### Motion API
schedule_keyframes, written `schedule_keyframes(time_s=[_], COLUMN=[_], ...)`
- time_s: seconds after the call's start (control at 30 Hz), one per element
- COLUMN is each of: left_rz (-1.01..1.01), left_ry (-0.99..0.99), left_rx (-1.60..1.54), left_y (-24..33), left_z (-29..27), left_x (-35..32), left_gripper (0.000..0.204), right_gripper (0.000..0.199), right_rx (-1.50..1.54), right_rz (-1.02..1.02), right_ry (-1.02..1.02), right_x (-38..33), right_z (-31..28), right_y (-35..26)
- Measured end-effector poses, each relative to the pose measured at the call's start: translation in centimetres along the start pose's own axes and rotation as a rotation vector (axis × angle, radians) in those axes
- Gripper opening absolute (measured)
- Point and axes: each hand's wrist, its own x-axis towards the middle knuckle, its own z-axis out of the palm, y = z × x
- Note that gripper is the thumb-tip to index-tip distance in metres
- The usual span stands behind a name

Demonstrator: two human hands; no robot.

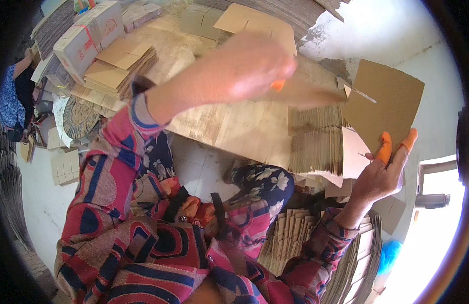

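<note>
My left hand (265, 63) is raised over the table, blurred, its fingers curled in and an orange cover on one fingertip. A brown smear (315, 95) stretches rightward from it; I cannot make out what it is. At the right, my right hand (379, 177) has orange covers on two fingers and grips the lower edge of a brown cardboard sheet (391, 96). That sheet stands tilted, with a pale slot in its left part. Just left of this hand rises a tight stack of cardboard pieces (318, 149).
The wooden table (214, 124) spans the middle. On it are a piled set of cardboard (120, 66), a white carton (90, 38) and more cardboard (255, 23) at the back. Folded cardboard (290, 233) stands below at right. Another person's blue patterned clothing (12, 99) shows far left.
</note>
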Motion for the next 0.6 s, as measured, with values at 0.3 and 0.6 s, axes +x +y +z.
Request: schedule_keyframes(time_s=[0.3,0.6], left_rz=[-0.393,-0.390], left_ry=[-0.254,-0.280], left_rx=[-0.286,-0.229], left_y=[-2.0,0.0], left_z=[15.5,15.8], left_x=[-10.4,-9.2], left_gripper=[0.016,0.016], right_gripper=[0.044,0.052], right_rx=[0.520,0.728], right_rz=[0.250,0.471], right_ry=[-0.341,-0.723], right_x=[1.2,-0.8], right_z=[0.4,4.5], right_y=[-4.2,-4.9])
